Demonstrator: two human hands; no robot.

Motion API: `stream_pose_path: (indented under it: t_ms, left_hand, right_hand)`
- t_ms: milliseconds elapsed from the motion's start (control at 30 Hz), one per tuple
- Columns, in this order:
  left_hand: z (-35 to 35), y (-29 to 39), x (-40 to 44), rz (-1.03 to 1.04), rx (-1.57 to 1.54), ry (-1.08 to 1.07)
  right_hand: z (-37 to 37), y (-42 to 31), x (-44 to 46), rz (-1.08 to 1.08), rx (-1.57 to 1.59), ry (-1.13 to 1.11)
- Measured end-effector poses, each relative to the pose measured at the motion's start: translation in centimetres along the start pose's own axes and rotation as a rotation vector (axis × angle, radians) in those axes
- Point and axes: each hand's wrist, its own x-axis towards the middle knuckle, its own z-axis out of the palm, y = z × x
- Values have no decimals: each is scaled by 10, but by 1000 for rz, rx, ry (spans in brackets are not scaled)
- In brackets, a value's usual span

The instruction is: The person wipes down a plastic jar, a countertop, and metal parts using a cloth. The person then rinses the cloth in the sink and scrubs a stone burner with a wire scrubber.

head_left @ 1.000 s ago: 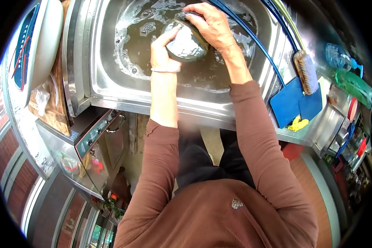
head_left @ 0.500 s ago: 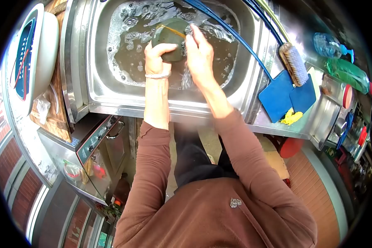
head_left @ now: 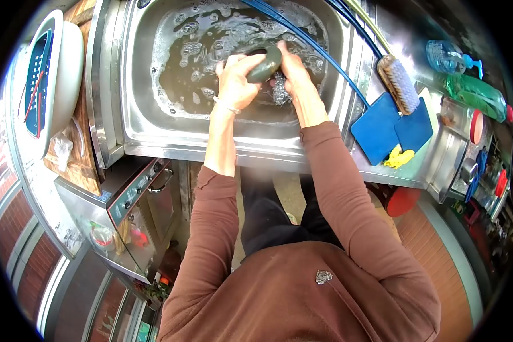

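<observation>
A dark green rounded bowl (head_left: 266,65), tipped on its side, is above the soapy water in the steel sink (head_left: 182,134). My left hand (head_left: 236,81) grips it from the left, thumb across its outer side. Close against the bowl's right side, my right hand (head_left: 296,71) is closed on a silvery metal scourer (head_left: 280,89), which shows below its fingers. Murky water with foam (head_left: 195,74) lies beneath both hands.
Blue-handled flat tools (head_left: 376,132), a scrub brush (head_left: 399,84) and a yellow cloth (head_left: 399,157) lie on the right ledge. Bottles (head_left: 476,96) stand beyond them. At the left are a white-rimmed basin (head_left: 69,74) and a wooden board (head_left: 88,165).
The bowl has turned from facing up to tilted on its side and moved slightly right. My left hand has shifted right with it, and the scourer now shows clearly under my right hand.
</observation>
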Motion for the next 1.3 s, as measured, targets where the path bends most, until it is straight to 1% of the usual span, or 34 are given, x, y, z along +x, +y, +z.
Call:
stream_pose_path:
  t_ms: [33, 67, 133, 167, 233, 267, 300, 333, 400, 433, 467, 533, 567, 633, 667, 700, 733, 800, 833, 933, 967, 1067, 1100, 1200, 1233, 1300]
  left_hand:
    - [4, -3, -1, 50, 118, -1]
    - [8, -7, -1, 102, 237, -1]
    - [9, -13, -5, 88, 221, -57]
    - [8, -14, -7, 79, 214, -85]
    - [6, -22, -8, -55, -175, -203]
    - [-4, -10, -3, -120, -371, -259]
    - [-18, 0, 0, -286, -721, -265]
    - [-12, -14, 2, -334, -927, -82]
    - [-6, -23, 11, -587, -931, 482]
    - [-2, -36, 11, -747, -839, 608]
    - [-6, -44, 10, -904, -1064, 547]
    - [-1, -52, 8, -937, -1483, 410]
    - [-6, -28, 8, -841, -1373, 465]
    - [-26, -14, 0, -907, -1539, 416]
    - [-33, -10, -2, -935, -1621, 389]
    - [-36, -8, -2, -892, -1697, 322]
    - [-33, -7, -3, -750, -1743, 254]
    - [-25, -11, -10, -543, -1788, 218]
    - [-28, -11, -13, -480, -1833, 172]
    - [-31, -8, -17, -366, -1822, 254]
    - [-35, -8, -19, -318, -1929, 223]
    - [-35, -5, -19, -251, -2006, 232]
    - [-35, -4, -19, -231, -1933, 229]
    - [-28, -5, -21, -75, -1942, 204]
    - [-30, 3, -20, -97, -1869, 228]
    - [-33, 7, -16, -109, -1893, 194]
  right_hand:
    - [-4, -4, -7, -49, 46, -52]
    - [-3, -5, -13, -63, -10, -114]
    - [-2, -7, -29, -88, -118, -236]
    - [-5, 4, -13, -99, -75, -181]
    - [-12, 32, 29, -138, -17, -134]
    - [-9, 30, 28, -160, 12, -110]
    - [-11, 26, 26, -121, 15, -89]
    - [-10, 27, 28, -130, -20, -39]
    - [-7, 30, 37, -147, -85, 62]
    - [-5, 19, 24, -126, -127, 39]
    - [-4, 9, 9, -129, -158, 33]
    - [-3, 14, 10, -195, -104, -156]
    - [1, 7, -4, -238, -91, -236]
    - [3, -7, -31, -324, -63, -391]
    - [1, -5, -28, -350, -54, -402]
    - [1, -3, -28, -352, 12, -422]
    - [4, -5, -30, -353, 78, -440]
    - [6, -5, -37, -375, 128, -458]
    - [8, -6, -42, -385, 153, -465]
    - [13, -12, -50, -456, 79, -542]
    - [14, -12, -49, -477, 52, -550]
    - [20, -12, -57, -480, 140, -525]
    - [20, -11, -60, -470, 149, -514]
    - [27, -4, -66, -488, 207, -525]
    - [30, -1, -67, -505, 223, -542]
    - [32, 1, -69, -524, 135, -497]
